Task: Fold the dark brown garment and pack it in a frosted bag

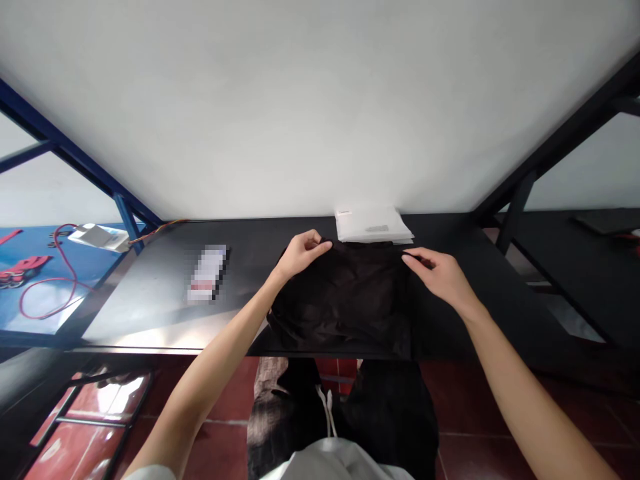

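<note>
My left hand (300,253) pinches the far left corner of a black garment (345,300), thumb and fingers pressed together on the cloth. My right hand (440,273) pinches its far right corner the same way. The garment lies flat on the black desk (150,300), just in front of a stack of white packets (373,225).
</note>
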Tool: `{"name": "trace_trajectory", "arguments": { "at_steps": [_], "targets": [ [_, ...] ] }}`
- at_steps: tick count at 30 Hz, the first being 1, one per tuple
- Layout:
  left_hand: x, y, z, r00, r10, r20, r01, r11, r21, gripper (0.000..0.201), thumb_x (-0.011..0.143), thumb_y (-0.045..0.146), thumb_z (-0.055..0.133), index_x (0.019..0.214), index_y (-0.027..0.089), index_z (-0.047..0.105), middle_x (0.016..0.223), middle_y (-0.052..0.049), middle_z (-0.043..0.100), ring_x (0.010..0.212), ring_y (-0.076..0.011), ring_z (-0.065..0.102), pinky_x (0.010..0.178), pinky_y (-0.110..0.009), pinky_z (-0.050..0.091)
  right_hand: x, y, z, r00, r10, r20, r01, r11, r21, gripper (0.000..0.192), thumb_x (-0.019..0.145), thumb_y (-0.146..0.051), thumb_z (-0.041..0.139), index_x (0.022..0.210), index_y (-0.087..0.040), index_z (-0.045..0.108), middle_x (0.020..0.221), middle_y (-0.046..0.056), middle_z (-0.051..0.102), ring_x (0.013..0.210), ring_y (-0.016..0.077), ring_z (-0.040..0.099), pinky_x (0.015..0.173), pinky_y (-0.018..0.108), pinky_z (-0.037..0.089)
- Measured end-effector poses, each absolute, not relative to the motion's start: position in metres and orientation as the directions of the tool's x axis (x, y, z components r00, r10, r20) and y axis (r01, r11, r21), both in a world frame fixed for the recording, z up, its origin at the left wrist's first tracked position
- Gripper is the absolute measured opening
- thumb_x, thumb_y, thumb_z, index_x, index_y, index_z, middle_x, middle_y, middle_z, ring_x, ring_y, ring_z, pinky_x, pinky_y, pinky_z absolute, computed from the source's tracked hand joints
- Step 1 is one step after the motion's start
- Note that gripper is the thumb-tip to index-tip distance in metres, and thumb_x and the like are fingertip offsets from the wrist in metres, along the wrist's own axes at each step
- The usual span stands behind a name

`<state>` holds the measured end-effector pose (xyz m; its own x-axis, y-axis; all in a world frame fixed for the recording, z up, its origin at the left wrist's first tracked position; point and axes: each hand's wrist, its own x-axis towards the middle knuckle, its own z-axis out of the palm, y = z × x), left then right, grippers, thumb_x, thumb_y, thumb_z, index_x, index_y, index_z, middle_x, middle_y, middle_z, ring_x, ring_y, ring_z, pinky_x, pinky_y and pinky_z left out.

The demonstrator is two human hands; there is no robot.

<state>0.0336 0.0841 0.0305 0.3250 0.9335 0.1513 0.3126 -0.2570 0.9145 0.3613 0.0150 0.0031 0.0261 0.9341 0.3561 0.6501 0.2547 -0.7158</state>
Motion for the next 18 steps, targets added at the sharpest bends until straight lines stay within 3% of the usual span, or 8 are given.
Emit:
{"name": "trace_trajectory", "arguments": {
  "at_steps": [2, 5, 10, 14, 18],
  "targets": [
    [0.038, 0.092, 0.026, 0.234, 0.964, 0.130, 0.370, -0.212, 0.905, 0.044, 0.088, 0.057, 0.069, 0.071, 0.022, 0.050, 0.062, 0.003, 0.060, 0.057, -0.0127, 0.056, 0.058, -0.024, 0.043, 0.360, 0.031, -0.004, 0.071, 0.961, 0.268, 0.602, 0.173, -0.779, 0.037, 0.088, -0.054, 0.064, 0.094, -0.021, 0.078, 0.092, 0.008, 0.082, 0.081, 0.0271, 0.075, 0.076, 0.038, 0.059],
    [0.045, 0.101, 0.021, 0.141, 0.988, 0.070, 0.545, -0.136, 0.827, 0.040, 0.092, 0.050, 0.067, 0.069, 0.022, 0.052, 0.057, 0.004, 0.058, 0.052, -0.0131, 0.055, 0.059, -0.025, 0.043, 0.354, 0.050, -0.014, 0.106, 0.980, 0.171, 0.606, 0.073, -0.792, 0.033, 0.084, -0.053, 0.064, 0.085, -0.022, 0.075, 0.083, 0.008, 0.080, 0.080, 0.0274, 0.075, 0.076, 0.037, 0.057],
    [0.060, 0.105, 0.022, -0.001, 0.999, -0.033, 0.831, 0.019, 0.556, 0.031, 0.091, 0.046, 0.072, 0.072, 0.022, 0.063, 0.079, -0.005, 0.073, 0.080, -0.0236, 0.071, 0.071, -0.030, 0.048, 0.346, 0.068, -0.025, 0.178, 0.970, 0.166, 0.793, -0.042, -0.608, 0.029, 0.088, -0.047, 0.058, 0.076, -0.024, 0.070, 0.074, 0.009, 0.077, 0.076, 0.0288, 0.073, 0.072, 0.036, 0.051],
    [0.064, 0.106, 0.024, -0.022, 0.996, -0.083, 0.899, 0.056, 0.435, 0.034, 0.094, 0.052, 0.068, 0.077, 0.023, 0.068, 0.091, -0.009, 0.076, 0.094, -0.0296, 0.072, 0.078, -0.034, 0.050, 0.346, 0.074, -0.031, 0.235, 0.957, 0.168, 0.891, -0.143, -0.430, 0.047, 0.096, -0.054, 0.049, 0.066, -0.024, 0.068, 0.074, 0.017, 0.076, 0.078, 0.0319, 0.072, 0.069, 0.037, 0.047],
    [0.062, 0.104, 0.026, -0.018, 0.996, -0.092, 0.906, 0.055, 0.419, 0.039, 0.097, 0.056, 0.062, 0.078, 0.023, 0.069, 0.091, -0.009, 0.076, 0.095, -0.0296, 0.073, 0.078, -0.033, 0.050, 0.349, 0.071, -0.030, 0.271, 0.938, 0.215, 0.846, -0.126, -0.517, 0.060, 0.102, -0.061, 0.035, 0.071, -0.023, 0.070, 0.073, 0.017, 0.074, 0.079, 0.0318, 0.071, 0.070, 0.036, 0.047]
  ]
}}
